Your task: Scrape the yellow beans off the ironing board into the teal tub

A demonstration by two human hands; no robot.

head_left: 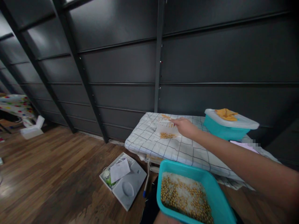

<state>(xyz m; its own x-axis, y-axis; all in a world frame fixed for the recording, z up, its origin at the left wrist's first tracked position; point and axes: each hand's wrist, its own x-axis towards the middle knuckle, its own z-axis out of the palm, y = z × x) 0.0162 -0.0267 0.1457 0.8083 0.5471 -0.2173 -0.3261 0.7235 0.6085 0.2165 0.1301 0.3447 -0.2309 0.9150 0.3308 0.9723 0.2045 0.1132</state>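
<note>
My right hand (pixel 183 126) reaches out over the cloth-covered table, its fingers pinched together at the edge of a clear, shallow plastic container (pixel 160 128). Yellowish beans (pixel 167 135) are gathered at the container's near side, and more show behind it near my fingertips. In front of my body a turquoise basin (pixel 217 186) holds similar beans (pixel 174 194) mixed with white grains that look like rice. A patch of skin, seemingly my left hand (pixel 165 218), shows under the basin's near edge; its fingers are hidden.
On the table's checked cloth (pixel 142 135) stands a turquoise box with a white lid (pixel 247 122) and an orange cloth (pixel 225 114) on top. A purple-screened device (pixel 245 146) lies beside it. A white box (pixel 127 186) with papers sits on the wooden floor. A dark wall rises behind.
</note>
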